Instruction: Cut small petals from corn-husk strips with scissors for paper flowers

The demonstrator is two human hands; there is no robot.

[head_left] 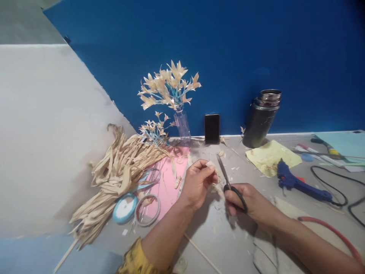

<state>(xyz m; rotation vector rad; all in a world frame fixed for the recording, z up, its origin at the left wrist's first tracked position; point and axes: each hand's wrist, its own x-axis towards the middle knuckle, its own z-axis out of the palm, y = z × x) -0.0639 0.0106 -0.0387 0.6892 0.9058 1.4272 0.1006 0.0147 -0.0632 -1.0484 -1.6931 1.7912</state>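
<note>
My left hand (200, 182) is closed in a pinch around a small pale strip of dried leaf (210, 164), most of it hidden by the fingers. Just to its right, my right hand (241, 199) grips black-handled scissors (225, 173) with fingers through the loops. The blades point up and away, close to the left fingertips but apart from the strip. Small pale offcuts (234, 168) lie scattered on the table behind the hands.
A bundle of dried leaves (114, 171), a blue ribbon roll (124, 208) and a tape ring (147, 210) lie left. Behind stand handmade flowers (171, 83), a phone (212, 129) and a dark flask (261, 120). A blue glue gun (302, 186) with a cord lies right.
</note>
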